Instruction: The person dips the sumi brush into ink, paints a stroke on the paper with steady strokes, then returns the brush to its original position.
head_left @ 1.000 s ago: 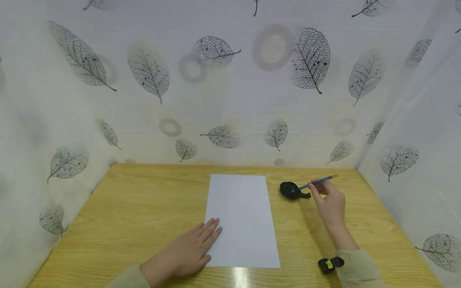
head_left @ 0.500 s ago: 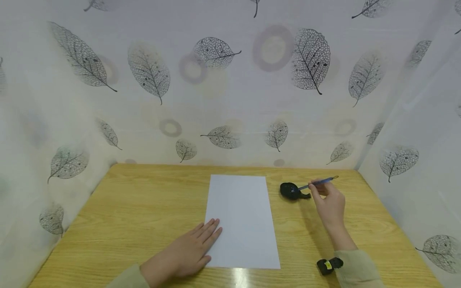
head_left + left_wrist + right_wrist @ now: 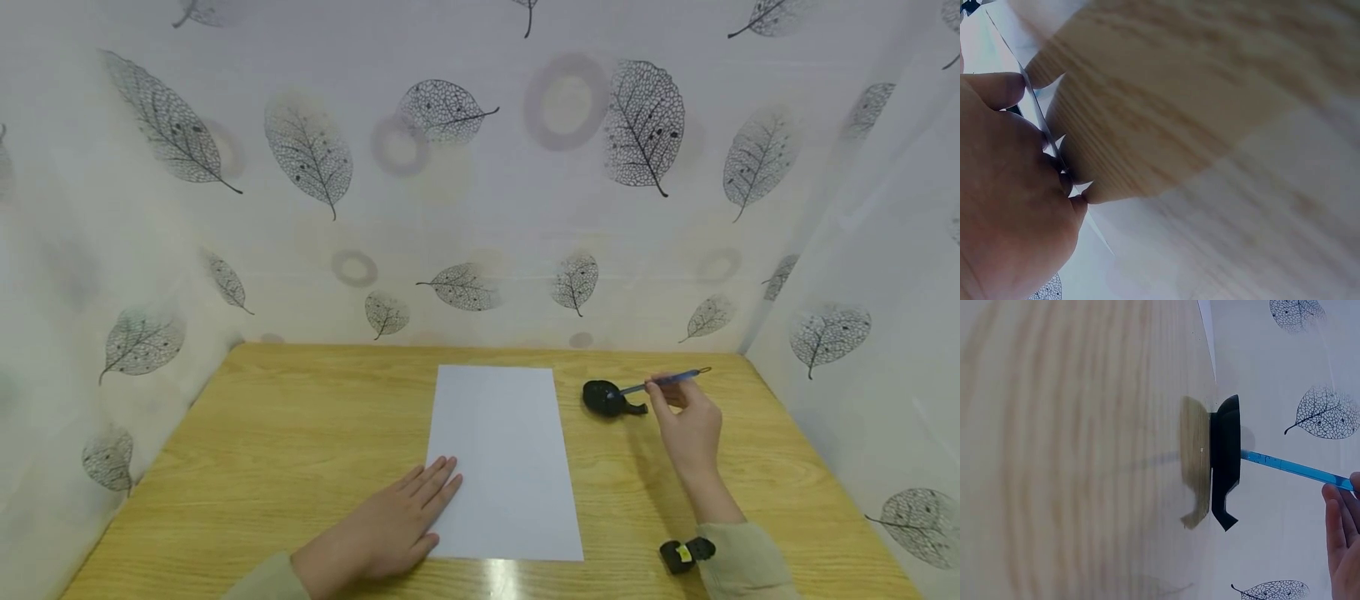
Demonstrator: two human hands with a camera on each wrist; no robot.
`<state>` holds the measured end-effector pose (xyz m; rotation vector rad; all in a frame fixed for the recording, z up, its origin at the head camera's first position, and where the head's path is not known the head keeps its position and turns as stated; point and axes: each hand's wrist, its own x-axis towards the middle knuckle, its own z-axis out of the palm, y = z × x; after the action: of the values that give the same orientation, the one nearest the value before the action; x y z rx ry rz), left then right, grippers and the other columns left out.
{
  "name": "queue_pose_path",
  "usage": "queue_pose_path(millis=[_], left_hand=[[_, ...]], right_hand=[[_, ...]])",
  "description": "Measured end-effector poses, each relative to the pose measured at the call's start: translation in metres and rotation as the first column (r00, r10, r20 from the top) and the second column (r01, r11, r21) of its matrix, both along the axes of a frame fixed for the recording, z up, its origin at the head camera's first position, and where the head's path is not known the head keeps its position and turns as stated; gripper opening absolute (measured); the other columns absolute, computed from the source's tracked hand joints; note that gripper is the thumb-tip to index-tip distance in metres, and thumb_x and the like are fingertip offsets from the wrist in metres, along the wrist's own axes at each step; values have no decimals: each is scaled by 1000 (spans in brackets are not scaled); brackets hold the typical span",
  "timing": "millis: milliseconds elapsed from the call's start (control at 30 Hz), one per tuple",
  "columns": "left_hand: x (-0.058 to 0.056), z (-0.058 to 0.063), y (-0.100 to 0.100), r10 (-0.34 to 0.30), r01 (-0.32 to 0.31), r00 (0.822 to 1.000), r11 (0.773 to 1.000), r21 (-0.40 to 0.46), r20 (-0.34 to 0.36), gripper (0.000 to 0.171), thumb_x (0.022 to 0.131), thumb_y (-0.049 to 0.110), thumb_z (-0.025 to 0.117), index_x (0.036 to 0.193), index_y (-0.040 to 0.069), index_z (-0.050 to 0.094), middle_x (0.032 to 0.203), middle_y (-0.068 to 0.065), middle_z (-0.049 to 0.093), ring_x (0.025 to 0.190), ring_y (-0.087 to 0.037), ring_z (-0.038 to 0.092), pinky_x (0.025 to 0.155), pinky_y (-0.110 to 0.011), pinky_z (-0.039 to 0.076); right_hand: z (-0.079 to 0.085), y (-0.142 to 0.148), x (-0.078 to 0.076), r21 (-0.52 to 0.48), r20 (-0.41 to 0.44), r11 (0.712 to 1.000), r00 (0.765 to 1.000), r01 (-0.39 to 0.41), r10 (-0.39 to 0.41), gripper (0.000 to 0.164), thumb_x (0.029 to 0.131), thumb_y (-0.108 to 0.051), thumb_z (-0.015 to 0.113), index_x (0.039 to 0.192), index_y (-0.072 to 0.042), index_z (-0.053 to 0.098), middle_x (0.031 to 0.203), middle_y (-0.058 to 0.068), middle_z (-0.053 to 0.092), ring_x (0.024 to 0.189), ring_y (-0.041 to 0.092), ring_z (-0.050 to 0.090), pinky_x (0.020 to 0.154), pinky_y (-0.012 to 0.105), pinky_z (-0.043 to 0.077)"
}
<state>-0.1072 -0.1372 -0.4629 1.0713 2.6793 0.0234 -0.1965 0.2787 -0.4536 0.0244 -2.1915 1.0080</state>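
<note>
My left hand [image 3: 397, 523] rests flat on the left edge of a white sheet of paper [image 3: 504, 450], fingers straight. The left wrist view shows this hand [image 3: 1016, 187] along the paper's edge. Farther right, my right hand [image 3: 688, 429] pinches a slim blue calligraphy brush [image 3: 677, 377] with a cord loop at its end. The brush slants down into a small black ink dish [image 3: 602, 398] with a curved tail. In the right wrist view the blue handle [image 3: 1300, 467] enters the top of the dish [image 3: 1227, 447]; its tip is hidden inside.
The wooden table [image 3: 315, 417] is glossy and mirrors the dish. A pale curtain [image 3: 480, 208] printed with leaves hangs behind it and at both sides. A black wrist camera [image 3: 681, 554] sits at the right sleeve.
The brush's upper end and my right hand have shifted very slightly to the right, the tip staying in the dish. My left hand and the paper have kept their place.
</note>
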Motion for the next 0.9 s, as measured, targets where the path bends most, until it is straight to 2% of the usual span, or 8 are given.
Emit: queue_pose_path(millis=[200,367,467,600,700,900], left_hand=[[0,0,0,-2,2,1000,1000,7,4,69,111,42,46,169,11,26,179,-9,17,166,-25,21,134,-45,28],[-2,-4,-1,-8,8,1000,1000,17,-11,70,110,42,46,169,10,27,179,-10,18,166,-27,21,134,-46,28],[-3,-10,-4,-26,28,998,999,44,-49,69,110,42,46,169,10,29,178,-11,21,165,-28,24,132,-46,30],[-4,-15,-7,-42,47,996,996,74,-73,69,111,44,43,169,11,27,178,-12,22,165,-28,25,132,-45,31],[-4,-14,-7,-39,43,997,996,73,-60,69,111,44,42,169,11,27,178,-12,21,165,-28,24,133,-46,29],[-3,-6,-3,-19,20,1000,999,36,-23,70,110,42,46,169,10,27,179,-11,19,166,-28,23,133,-47,29]], right_hand=[[3,0,1,-32,-39,999,999,7,-8,12,96,1,75,104,10,74,94,27,79,78,-32,53,74,-6,44],[6,1,2,-79,-40,997,999,23,-26,12,98,1,73,104,11,73,96,27,79,77,-30,55,73,-5,46],[6,3,2,-110,-32,993,998,44,-47,12,97,1,74,103,11,73,91,3,81,75,-28,56,71,-3,47],[6,7,3,-150,-29,987,997,61,-66,13,97,1,74,103,12,72,88,-34,65,74,-26,58,69,-2,48],[7,9,5,-175,-17,983,998,62,-66,15,99,-1,73,105,12,72,86,-42,62,75,-25,60,69,-2,48],[8,14,8,-199,23,978,998,67,-63,16,100,-4,73,108,10,73,87,-41,62,76,-24,60,72,-2,49]])
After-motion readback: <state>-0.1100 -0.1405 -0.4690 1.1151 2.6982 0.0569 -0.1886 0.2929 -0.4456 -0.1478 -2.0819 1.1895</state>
